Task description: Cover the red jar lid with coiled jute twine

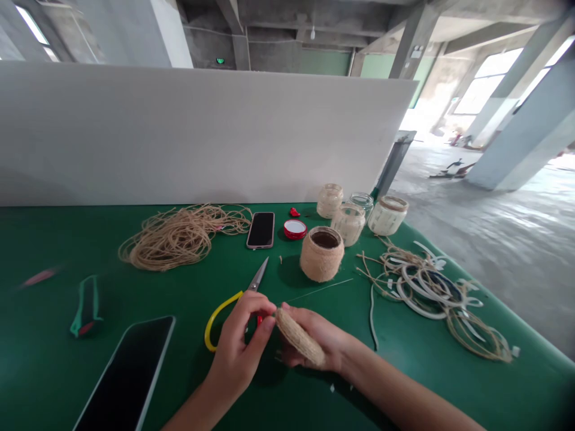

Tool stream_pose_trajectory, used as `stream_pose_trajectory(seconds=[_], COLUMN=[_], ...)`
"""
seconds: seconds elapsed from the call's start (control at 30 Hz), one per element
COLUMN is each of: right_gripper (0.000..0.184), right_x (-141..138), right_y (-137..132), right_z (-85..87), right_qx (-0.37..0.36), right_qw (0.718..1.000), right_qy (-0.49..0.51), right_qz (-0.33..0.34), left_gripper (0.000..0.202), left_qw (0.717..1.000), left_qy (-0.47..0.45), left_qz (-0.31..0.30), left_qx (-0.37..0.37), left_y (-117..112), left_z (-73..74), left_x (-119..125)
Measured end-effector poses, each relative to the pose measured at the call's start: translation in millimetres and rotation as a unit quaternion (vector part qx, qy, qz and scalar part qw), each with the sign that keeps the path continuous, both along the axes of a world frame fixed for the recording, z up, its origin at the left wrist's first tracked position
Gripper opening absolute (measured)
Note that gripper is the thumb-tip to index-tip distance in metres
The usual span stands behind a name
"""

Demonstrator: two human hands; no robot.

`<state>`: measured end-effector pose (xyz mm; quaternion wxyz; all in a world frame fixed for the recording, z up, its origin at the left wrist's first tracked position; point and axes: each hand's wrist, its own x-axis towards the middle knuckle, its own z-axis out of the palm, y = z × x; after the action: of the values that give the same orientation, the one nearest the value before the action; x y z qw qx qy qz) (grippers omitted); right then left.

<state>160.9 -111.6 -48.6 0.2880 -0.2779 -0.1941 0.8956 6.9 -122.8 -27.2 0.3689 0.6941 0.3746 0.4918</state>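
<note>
Right hand [314, 336] cradles twine-wrapped jar [299, 336] sideways to steady it; left hand [236, 341] pinches at its edge, pinched item unclear, above yellow-handled scissors [220, 317].

Green-topped workbench [45, 371] at 6 o'clock; white partition board [193, 134] at 12 o'clock. Concrete pillars [525, 114] and bright windows [489, 81] at 2 o'clock; bare concrete floor [471, 197] at 3 o'clock.

Left hand [236, 347], right hand [309, 338] held close, fingers curled.
</note>
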Motion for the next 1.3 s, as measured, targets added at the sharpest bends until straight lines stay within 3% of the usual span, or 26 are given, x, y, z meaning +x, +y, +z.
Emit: stream_pose_trajectory(seconds=[0.3, 0.4, 0.53, 0.7, 0.87, 0.97, 1.07, 1.17, 1.23, 1.3], right_gripper=[0.03, 0.029, 0.038, 0.069, 0.052, 0.045, 0.026, 0.023, 0.016, 0.014], right_x=[3, 3, 2, 2, 7, 13, 16, 14, 12, 11], right_y=[1, 1, 1, 1, 4, 3, -2, -8, -10, -9], right_z=[-10.3, -12.3, -10.9, -7.2, 4.4, 15.5, 24.0, 25.1, 22.2, 18.6], right_qx=[-0.035, -0.039, -0.032, 0.076, 0.205, 0.327, 0.492, 0.582, 0.601, 0.604], right_qw=[0.997, 0.994, 0.991, 0.991, 0.975, 0.916, 0.79, 0.68, 0.642, 0.626], right_qy=[0.057, 0.077, 0.075, 0.034, -0.076, -0.182, -0.312, -0.413, -0.451, -0.471], right_qz=[0.047, 0.071, 0.106, 0.109, -0.029, -0.145, -0.193, -0.169, -0.153, -0.147], left_gripper=[0.035, 0.03, 0.021, 0.016, 0.013, 0.015, 0.017, 0.014, 0.015, 0.017], left_qw=[0.985, 0.986, 0.993, 0.996, 0.998, 0.993, 0.989, 0.99, 0.988, 0.981], left_qy=[0.106, 0.105, 0.034, -0.026, -0.011, 0.011, 0.045, 0.095, 0.13, 0.177], left_qz=[-0.021, -0.057, -0.1, -0.077, 0.008, 0.078, 0.112, 0.093, 0.08, 0.077], left_qx=[0.131, 0.117, 0.045, -0.024, -0.055, -0.092, -0.086, -0.05, -0.036, -0.016], left_y=[-3, -1, -2, -4, -1, 2, 4, 3, 4, 7], left_z=[1.9, 4.0, 4.5, 5.4, 10.6, 11.0, 8.8, 7.2, 7.0, 6.8], left_x=[-4, -3, -2, -4, -4, -3, -2, 0, -1, -3])
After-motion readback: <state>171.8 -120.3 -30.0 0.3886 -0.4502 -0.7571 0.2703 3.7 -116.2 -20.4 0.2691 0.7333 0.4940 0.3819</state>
